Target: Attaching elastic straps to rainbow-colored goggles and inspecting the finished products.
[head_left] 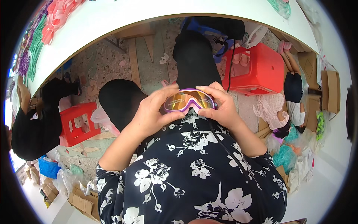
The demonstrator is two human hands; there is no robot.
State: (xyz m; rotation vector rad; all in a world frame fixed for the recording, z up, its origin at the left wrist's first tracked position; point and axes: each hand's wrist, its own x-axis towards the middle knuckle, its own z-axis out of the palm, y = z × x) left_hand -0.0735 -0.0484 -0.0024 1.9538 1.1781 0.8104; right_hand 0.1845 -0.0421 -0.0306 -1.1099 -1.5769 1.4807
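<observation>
Between both hands I hold a pair of swim goggles (176, 102) with a purple frame, a pale pink nose part and amber mirrored lenses that carry a printed film. My left hand (151, 110) grips the left end, thumb below and fingers along the top edge. My right hand (222, 106) pinches the right end, its thumb near the nose part and its fingers above. The goggles are held over my lap, lenses facing up. A bit of pink strap (165, 83) shows beyond my left fingers; the rest of the strap is hidden.
Ahead curves a white table (149, 13) with bundles of pink straps (59, 18) and green straps (36, 56) at its left. Red plastic stools (261, 69) stand on both sides. Two people sit nearby, left and right. Cardboard boxes (84, 201) and plastic bags lie around.
</observation>
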